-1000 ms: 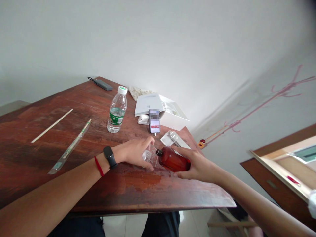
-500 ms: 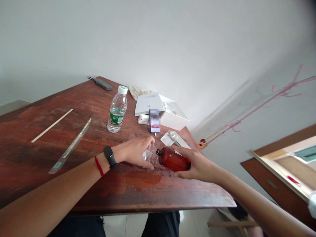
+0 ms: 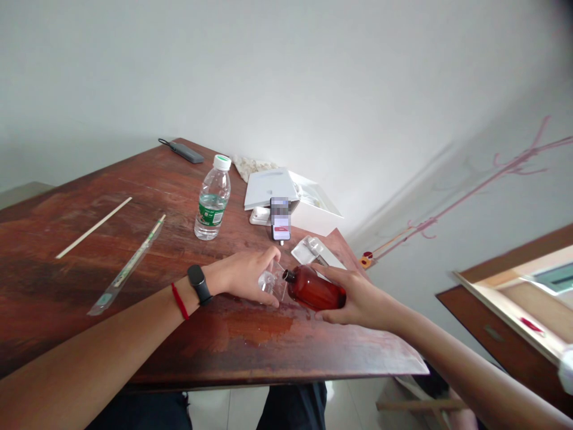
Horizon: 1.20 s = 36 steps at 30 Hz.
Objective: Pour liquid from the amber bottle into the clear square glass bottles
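Observation:
My left hand is wrapped around a small clear cup, which is tipped toward the right and partly hidden by my fingers. In my right hand lies a reddish-brown bottle, tilted nearly flat, its uncapped dark neck pointing left at the cup's mouth. The bottle holds some liquid; whether any flows out I cannot tell. Below my hands a wet patch spreads on the wooden table.
A capped water bottle stands beyond my left hand. Behind are a phone, an open white box and a grey power bank. Left lie a bare stick and wrapped chopsticks. A flat white packet rests near the right edge.

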{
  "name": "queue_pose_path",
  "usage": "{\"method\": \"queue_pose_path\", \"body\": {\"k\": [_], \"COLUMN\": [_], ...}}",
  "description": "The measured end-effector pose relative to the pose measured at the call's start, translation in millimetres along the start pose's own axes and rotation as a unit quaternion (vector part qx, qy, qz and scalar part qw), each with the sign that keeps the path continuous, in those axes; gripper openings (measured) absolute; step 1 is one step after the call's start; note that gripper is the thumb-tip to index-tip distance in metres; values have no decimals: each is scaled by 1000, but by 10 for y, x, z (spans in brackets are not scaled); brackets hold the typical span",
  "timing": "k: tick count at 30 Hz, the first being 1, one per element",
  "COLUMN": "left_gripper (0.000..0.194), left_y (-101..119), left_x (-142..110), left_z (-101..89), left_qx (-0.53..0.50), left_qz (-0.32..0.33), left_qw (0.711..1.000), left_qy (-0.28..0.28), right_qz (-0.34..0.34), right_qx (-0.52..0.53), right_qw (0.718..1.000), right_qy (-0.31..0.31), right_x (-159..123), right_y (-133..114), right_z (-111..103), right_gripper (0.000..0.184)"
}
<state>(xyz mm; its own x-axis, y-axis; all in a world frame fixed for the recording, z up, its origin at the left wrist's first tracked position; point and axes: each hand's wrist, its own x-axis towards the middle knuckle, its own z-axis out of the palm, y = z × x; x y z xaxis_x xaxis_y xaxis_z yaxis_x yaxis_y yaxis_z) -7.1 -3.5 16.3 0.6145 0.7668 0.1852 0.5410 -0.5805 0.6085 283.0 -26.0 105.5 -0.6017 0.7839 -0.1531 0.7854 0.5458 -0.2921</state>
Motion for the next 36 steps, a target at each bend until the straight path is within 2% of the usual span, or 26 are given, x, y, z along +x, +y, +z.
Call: {"method": "queue_pose_path", "body": {"k": [11, 20, 31, 36], "left_gripper": [73, 74, 70, 69], "left_y": [-34, -54, 65, 75], "left_x": [2, 4, -1, 2], "left_z": [1, 25, -72, -77], "left_qx": [-11, -6, 2, -3], "left_qz": [4, 13, -21, -22], "left_qw": [1000, 1000, 1000, 1000], "left_qy": [-9, 0, -15, -13], "right_qz": [6, 8, -9, 0], "right_qx": [3, -21, -15, -22], "right_qw": [1000, 1000, 1000, 999], "right_qy": [-4, -7, 16, 34], "right_x": [-4, 6, 8, 7], "right_y": [-17, -33, 11, 38], "right_z": [-15, -17, -8, 17], "right_gripper": [86, 92, 83, 89]}}
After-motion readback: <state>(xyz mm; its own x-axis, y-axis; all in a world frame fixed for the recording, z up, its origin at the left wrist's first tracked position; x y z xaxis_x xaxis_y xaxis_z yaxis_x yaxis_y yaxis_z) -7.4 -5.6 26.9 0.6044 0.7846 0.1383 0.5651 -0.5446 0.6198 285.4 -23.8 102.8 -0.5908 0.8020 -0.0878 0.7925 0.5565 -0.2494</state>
